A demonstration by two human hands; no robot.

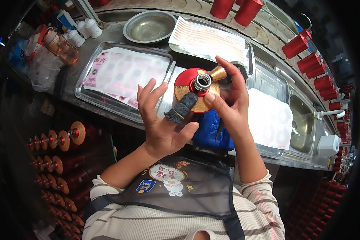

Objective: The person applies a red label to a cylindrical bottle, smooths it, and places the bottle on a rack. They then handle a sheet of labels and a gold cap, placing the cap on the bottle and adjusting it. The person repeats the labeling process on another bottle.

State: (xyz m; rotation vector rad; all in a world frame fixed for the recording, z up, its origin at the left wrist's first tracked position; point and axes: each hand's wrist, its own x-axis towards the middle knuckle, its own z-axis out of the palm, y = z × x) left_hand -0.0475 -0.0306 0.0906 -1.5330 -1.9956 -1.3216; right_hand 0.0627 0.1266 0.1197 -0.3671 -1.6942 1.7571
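A red-and-gold bottle [200, 101] with an uncapped, ringed neck is in front of me, its mouth facing up at me. My right hand [234, 104] grips it from the right, thumb by the neck and the other fingers partly hidden behind. A gold flared piece [218, 74] sits beside the neck, near my right fingers; I cannot tell whether it is attached. My left hand [160, 122] is open, fingers spread. On its index finger is a dark grey knitted finger cover [181, 108], its tip against the bottle's gold shoulder. A blue object [214, 128] lies below the bottle.
Metal trays with printed label sheets [128, 72] and strip sheets [208, 40] line the bench. A steel bowl [150, 27] stands behind, white sheets [270, 118] and a sink [302, 128] to the right. Racked red bottles [64, 140] fill the lower left; red cylinders [297, 45] hang right.
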